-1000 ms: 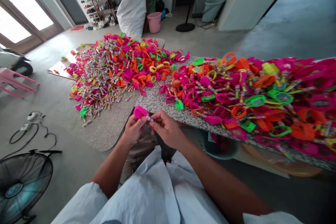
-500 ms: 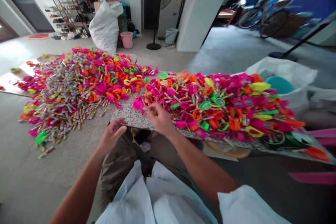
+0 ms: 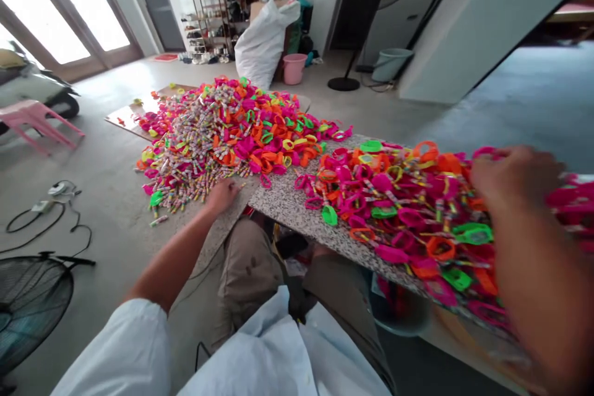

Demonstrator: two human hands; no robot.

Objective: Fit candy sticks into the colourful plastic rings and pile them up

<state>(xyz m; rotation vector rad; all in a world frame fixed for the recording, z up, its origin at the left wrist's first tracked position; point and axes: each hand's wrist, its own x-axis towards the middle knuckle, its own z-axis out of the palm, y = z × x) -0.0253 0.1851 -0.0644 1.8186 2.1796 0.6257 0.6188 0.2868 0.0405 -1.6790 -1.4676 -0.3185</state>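
Observation:
My left hand [image 3: 221,197] is at the near edge of the left heap, fingers curled together beside small wrapped candy rolls [image 3: 197,164]. What is pinched there is too small to make out. Far to the right, my right hand [image 3: 515,176] is over the right heap of bright plastic toy watches [image 3: 399,192], smeared by motion, its fingers mostly hidden. A pink toy watch [image 3: 485,152] shows at its edge; whether it is held I cannot tell. The toy watches are pink, orange, green and yellow, many with candy rolls attached.
Both heaps lie on a speckled stone tabletop [image 3: 283,201] above my knees. Beyond stand a white sack [image 3: 262,43], a pink bucket [image 3: 294,68] and a grey bucket [image 3: 390,65]. On the left are a fan [image 3: 28,309], cables and a pink stool [image 3: 34,114].
My view has turned left. My right hand has moved from the bare tabletop, with a pink toy watch, rightward over the right heap. My left hand has reached forward-left to the candy rolls.

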